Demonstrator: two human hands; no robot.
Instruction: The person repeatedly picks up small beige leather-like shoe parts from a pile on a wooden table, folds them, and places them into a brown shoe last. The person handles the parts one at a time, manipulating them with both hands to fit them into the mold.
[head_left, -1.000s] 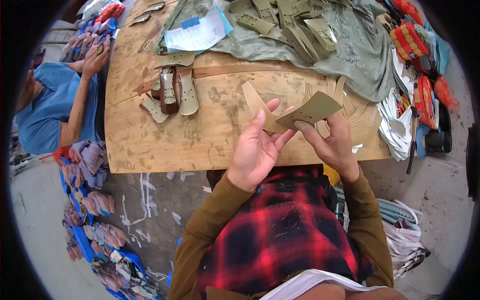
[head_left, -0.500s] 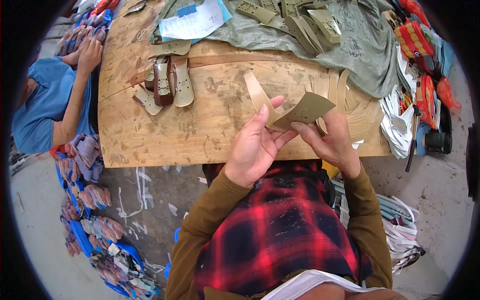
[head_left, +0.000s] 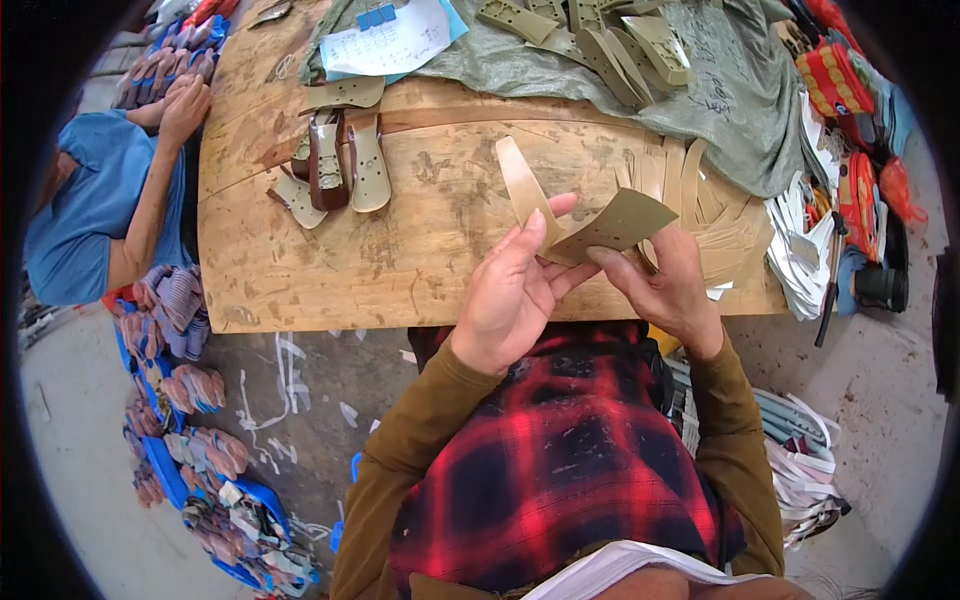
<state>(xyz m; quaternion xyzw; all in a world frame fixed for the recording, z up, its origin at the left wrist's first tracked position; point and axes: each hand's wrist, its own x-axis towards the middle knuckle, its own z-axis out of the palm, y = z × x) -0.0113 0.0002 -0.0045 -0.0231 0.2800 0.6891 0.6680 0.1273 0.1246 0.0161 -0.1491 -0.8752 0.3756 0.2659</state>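
Above the surface, toward its near edge: an olive sole piece with small holes and a tan strip are meeting at their lower ends; whether they are joined, one cannot tell.
Left hand: pinching the tan strip, its thumb lying across the front.
Right hand: gripping the olive sole piece, its thumb pressing near the lower edge, close beside the left fingers.
Loose tan strips: lying heaped on the surface's right part.
Brown heeled piece: resting on the surface's left part among olive pieces.
Green sheet: covering the surface's far side, bearing more soles.
Co-worker in blue: staying beside the surface's left edge.
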